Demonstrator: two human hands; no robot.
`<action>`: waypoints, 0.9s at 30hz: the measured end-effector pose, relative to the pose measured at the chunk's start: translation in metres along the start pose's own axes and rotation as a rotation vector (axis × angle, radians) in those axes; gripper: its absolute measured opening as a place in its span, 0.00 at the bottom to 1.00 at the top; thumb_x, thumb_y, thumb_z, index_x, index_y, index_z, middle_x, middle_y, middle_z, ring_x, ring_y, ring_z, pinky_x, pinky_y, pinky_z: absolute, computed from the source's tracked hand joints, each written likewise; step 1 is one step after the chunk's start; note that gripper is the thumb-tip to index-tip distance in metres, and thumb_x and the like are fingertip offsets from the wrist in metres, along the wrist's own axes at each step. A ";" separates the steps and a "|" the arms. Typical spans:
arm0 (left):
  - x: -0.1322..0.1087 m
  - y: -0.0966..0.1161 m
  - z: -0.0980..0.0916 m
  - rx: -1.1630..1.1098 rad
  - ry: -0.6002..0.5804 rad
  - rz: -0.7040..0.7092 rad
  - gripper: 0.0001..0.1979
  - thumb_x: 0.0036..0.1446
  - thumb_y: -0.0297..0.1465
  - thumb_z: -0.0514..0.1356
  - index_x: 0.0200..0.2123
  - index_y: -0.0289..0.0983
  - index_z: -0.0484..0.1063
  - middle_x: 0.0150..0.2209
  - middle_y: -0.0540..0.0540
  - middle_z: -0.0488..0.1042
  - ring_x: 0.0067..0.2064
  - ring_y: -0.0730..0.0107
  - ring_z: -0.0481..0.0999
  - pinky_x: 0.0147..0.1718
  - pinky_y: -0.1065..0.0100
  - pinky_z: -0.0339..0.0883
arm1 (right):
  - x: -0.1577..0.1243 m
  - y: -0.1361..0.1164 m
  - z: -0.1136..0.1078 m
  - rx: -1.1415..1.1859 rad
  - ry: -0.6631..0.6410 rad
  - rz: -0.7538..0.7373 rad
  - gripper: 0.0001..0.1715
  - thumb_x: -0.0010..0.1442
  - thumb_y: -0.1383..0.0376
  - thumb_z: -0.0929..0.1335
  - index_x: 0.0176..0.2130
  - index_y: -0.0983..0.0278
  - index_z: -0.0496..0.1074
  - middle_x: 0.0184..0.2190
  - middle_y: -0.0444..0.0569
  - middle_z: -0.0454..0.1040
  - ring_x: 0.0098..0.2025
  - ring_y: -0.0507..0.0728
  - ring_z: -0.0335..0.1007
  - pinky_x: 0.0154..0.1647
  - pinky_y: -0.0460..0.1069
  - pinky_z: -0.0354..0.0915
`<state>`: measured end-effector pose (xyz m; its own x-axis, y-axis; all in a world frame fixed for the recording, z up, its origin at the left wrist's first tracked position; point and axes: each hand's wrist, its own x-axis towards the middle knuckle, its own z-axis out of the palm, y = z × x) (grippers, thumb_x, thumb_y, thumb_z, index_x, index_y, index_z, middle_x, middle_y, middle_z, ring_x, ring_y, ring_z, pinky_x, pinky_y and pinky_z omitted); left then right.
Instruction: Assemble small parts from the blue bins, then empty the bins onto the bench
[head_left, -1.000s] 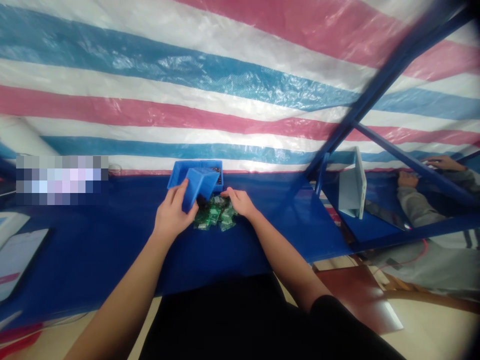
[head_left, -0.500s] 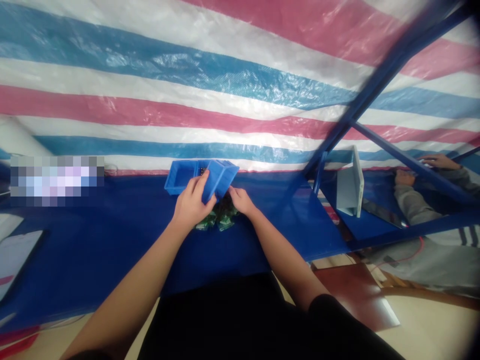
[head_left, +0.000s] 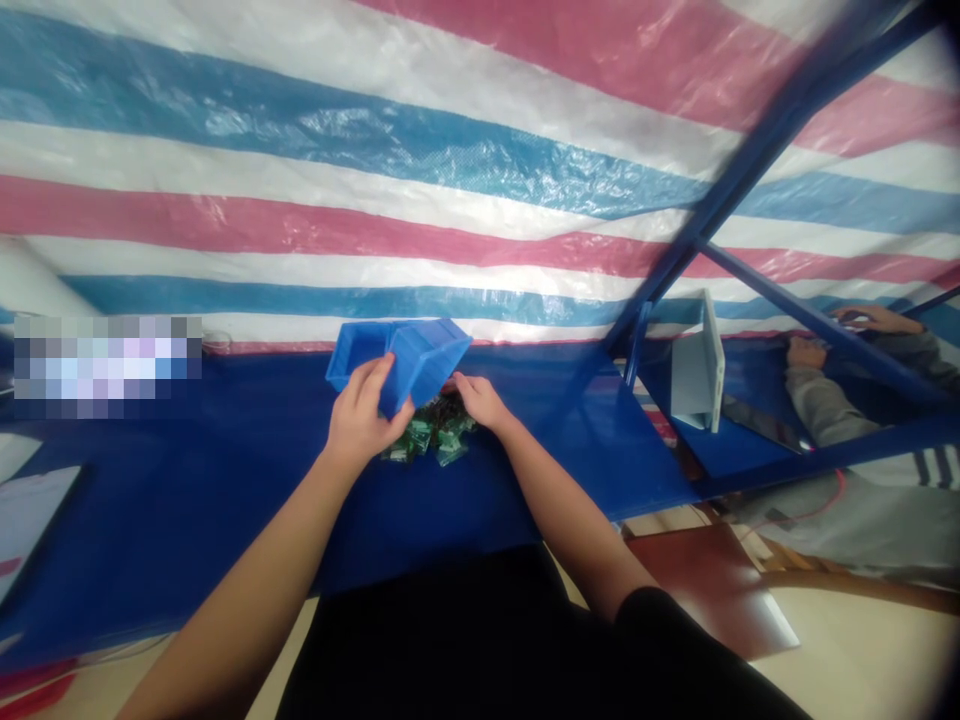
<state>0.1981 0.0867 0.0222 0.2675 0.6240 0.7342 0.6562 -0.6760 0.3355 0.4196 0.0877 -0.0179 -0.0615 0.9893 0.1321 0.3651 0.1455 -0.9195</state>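
Note:
My left hand (head_left: 364,415) is shut on a blue plastic bin (head_left: 424,365), holding it tilted in the air above the back of a heap. The heap is small green circuit boards in clear bags (head_left: 431,442), with dark pieces among them. My right hand (head_left: 480,400) rests at the heap's upper right edge, its fingertips on or just beside the pieces, and holds nothing. A second blue bin (head_left: 356,355) stands behind my left hand, partly hidden by the tilted one. The tilted bin's inside is hidden from this angle.
The heap lies on a dark blue table cover (head_left: 187,500). Behind it hangs a striped tarpaulin (head_left: 375,130). A blue metal frame (head_left: 780,130) and a pale upright panel (head_left: 697,365) stand to the right, with a co-worker's hands (head_left: 840,335) beyond. A tablet (head_left: 22,525) lies at the left.
The held bin has risen from its low tilt over the heap and turned, with dark pieces no longer showing at its mouth. My right hand has shifted slightly, and the heap looks about the same.

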 end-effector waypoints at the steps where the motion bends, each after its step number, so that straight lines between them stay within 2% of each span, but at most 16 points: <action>1: 0.000 -0.001 -0.002 -0.012 0.022 -0.044 0.34 0.52 0.37 0.61 0.63 0.37 0.60 0.56 0.35 0.68 0.56 0.48 0.70 0.53 0.51 0.68 | 0.000 -0.001 0.000 0.021 -0.010 -0.004 0.34 0.67 0.48 0.54 0.41 0.63 0.80 0.40 0.48 0.80 0.48 0.57 0.75 0.56 0.51 0.64; 4: 0.002 0.000 -0.007 -0.102 0.093 -0.254 0.35 0.55 0.38 0.60 0.64 0.38 0.56 0.57 0.36 0.68 0.52 0.52 0.74 0.50 0.53 0.70 | -0.002 -0.003 0.000 0.068 -0.016 -0.022 0.33 0.67 0.47 0.55 0.45 0.64 0.78 0.42 0.50 0.80 0.48 0.57 0.75 0.57 0.52 0.63; 7: 0.003 0.002 -0.005 -0.239 0.071 -0.444 0.33 0.57 0.40 0.59 0.64 0.40 0.55 0.54 0.37 0.71 0.45 0.58 0.77 0.44 0.56 0.73 | -0.004 -0.006 0.000 0.073 -0.001 -0.021 0.31 0.65 0.46 0.58 0.43 0.63 0.78 0.44 0.49 0.79 0.51 0.58 0.73 0.57 0.52 0.62; 12: 0.011 0.008 0.013 -0.313 -0.049 -0.516 0.27 0.55 0.43 0.61 0.55 0.39 0.64 0.49 0.39 0.74 0.45 0.59 0.77 0.42 0.58 0.73 | -0.006 -0.007 0.001 0.059 0.057 0.016 0.29 0.62 0.44 0.61 0.43 0.63 0.77 0.40 0.46 0.79 0.44 0.57 0.74 0.49 0.49 0.65; 15: 0.020 0.015 0.021 -0.305 -0.118 -0.458 0.25 0.55 0.45 0.61 0.52 0.38 0.66 0.49 0.40 0.75 0.47 0.58 0.76 0.44 0.59 0.72 | -0.002 0.000 0.002 0.041 0.094 0.030 0.31 0.62 0.44 0.59 0.35 0.65 0.76 0.31 0.45 0.77 0.36 0.55 0.72 0.41 0.48 0.65; 19: 0.032 0.020 0.021 -0.275 -0.284 -0.269 0.20 0.64 0.40 0.51 0.55 0.39 0.65 0.50 0.42 0.75 0.49 0.59 0.75 0.48 0.58 0.68 | 0.007 0.013 0.001 -0.005 0.217 0.099 0.32 0.63 0.44 0.58 0.26 0.65 0.70 0.21 0.43 0.69 0.26 0.53 0.64 0.34 0.48 0.63; 22: 0.034 0.008 0.022 -0.112 -0.309 -0.126 0.19 0.65 0.34 0.46 0.56 0.38 0.65 0.53 0.41 0.73 0.55 0.57 0.71 0.54 0.53 0.60 | 0.011 0.019 0.000 0.075 0.329 0.147 0.31 0.63 0.45 0.58 0.26 0.65 0.70 0.20 0.43 0.69 0.27 0.54 0.66 0.35 0.49 0.64; 27: 0.028 -0.025 0.035 0.175 -0.454 0.022 0.16 0.61 0.32 0.52 0.49 0.38 0.72 0.49 0.39 0.76 0.57 0.48 0.67 0.54 0.46 0.51 | 0.014 0.022 0.000 0.268 0.388 0.210 0.30 0.62 0.44 0.59 0.32 0.66 0.73 0.21 0.48 0.72 0.32 0.61 0.74 0.36 0.51 0.67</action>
<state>0.2136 0.1347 0.0139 0.5378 0.7447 0.3952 0.7454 -0.6390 0.1898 0.4267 0.1046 -0.0366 0.3552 0.9347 0.0151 0.0788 -0.0139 -0.9968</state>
